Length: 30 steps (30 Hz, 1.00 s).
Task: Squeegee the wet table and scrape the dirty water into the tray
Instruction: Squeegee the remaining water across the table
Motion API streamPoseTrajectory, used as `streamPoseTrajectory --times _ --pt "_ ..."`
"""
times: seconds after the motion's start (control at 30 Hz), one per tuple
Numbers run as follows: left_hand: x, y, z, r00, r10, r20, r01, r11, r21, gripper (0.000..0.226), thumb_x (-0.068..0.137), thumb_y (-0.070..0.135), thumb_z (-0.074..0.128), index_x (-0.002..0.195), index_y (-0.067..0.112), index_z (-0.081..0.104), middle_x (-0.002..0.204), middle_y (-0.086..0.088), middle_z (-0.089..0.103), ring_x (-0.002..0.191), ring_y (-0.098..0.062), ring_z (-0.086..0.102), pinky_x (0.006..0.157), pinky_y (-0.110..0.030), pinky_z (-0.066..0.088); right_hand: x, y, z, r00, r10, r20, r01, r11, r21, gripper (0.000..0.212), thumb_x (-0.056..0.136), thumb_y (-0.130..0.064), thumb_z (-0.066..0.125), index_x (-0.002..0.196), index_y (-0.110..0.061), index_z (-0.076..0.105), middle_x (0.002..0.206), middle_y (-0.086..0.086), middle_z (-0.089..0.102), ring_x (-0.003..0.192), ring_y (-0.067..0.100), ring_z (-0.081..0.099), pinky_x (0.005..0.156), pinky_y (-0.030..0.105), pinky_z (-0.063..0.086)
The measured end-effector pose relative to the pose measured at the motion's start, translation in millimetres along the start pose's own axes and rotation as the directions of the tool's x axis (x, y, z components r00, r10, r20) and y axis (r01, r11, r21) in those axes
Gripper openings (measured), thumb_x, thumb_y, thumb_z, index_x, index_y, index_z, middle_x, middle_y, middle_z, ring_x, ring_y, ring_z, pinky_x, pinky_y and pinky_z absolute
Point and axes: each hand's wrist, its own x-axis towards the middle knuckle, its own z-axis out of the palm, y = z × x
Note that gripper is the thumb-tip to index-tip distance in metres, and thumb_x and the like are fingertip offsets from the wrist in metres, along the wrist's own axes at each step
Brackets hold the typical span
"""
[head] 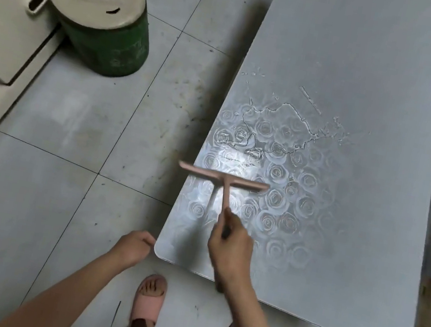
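Only the right hand [231, 248] is gripping the squeegee [225, 197]; the left hand [135, 245] is hanging loosely curled. Probably its blade [207, 172] is needing flat, even pressure.

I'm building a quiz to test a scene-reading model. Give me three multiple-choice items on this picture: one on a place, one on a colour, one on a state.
1. Where does the panda-faced stool stand relative to the table?
A. On top of it
B. On the floor beside it
C. Underneath it

2. What colour is the squeegee?
A. Blue
B. Black
C. Pink

3. What is the right hand doing?
A. Gripping the squeegee's handle
B. Lying flat on the table
C. Hanging idle, holding nothing

Answers:
1 B: the stool sits on the floor tiles, well clear of the table's edge.
2 C: both its blade bar and its handle are pale pink.
3 A: its fingers are curled round the lower end of the handle, with the blade out over the wet patch.
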Motion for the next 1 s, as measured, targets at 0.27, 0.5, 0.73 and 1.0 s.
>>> streamPoseTrajectory --times 0.27,0.5,0.73,1.0 --pt "2 -10 -5 1.0 -0.012 -0.007 0.011 0.996 -0.088 0.035 0.092 0.0 0.046 0.124 0.003 0.06 0.127 -0.016 0.06 0.118 -0.031 0.056 0.104 -0.039 0.043 -80 16 -3 0.995 0.091 0.04 -0.085 0.988 -0.13 0.035 0.095 -0.034 0.049 0.129 -0.036 0.053 0.098 -0.007 0.071 0.091 0.01 0.06 0.068 -0.002 0.036" --pt "0 -6 -9 1.0 -0.02 0.015 0.022 0.993 -0.117 0.044 0.093 -0.002 0.045 0.137 0.003 0.048 0.139 -0.015 0.051 0.126 -0.028 0.051 0.109 -0.036 0.038 -32 -5 25 0.997 0.079 0.011 -0.079 0.997 -0.019 0.028 0.097 -0.018 0.046 0.122 -0.015 0.059 0.092 0.011 0.069 0.087 0.032 0.064 0.072 0.033 0.047" --pt "-8 16 -13 1.0 -0.007 -0.003 0.006 0.988 -0.152 0.051 0.09 -0.006 0.043 0.14 0.007 0.045 0.142 -0.011 0.048 0.133 -0.022 0.044 0.109 -0.028 0.033 6 -25 -23 0.999 0.031 0.013 -0.032 0.997 0.069 0.021 0.1 -0.028 0.043 0.115 -0.034 0.056 0.072 0.004 0.064 0.062 0.024 0.062 0.062 0.046 0.055" --pt "-25 45 -10 0.999 0.022 -0.027 -0.025 0.996 -0.083 0.041 0.087 -0.001 0.04 0.118 0.013 0.062 0.126 -0.008 0.057 0.117 -0.02 0.053 0.089 -0.019 0.037 -20 20 -23 0.99 0.134 0.053 -0.132 0.991 -0.032 0.035 0.099 -0.024 0.044 0.131 -0.015 0.053 0.092 0.011 0.068 0.081 0.033 0.064 0.076 0.044 0.053"
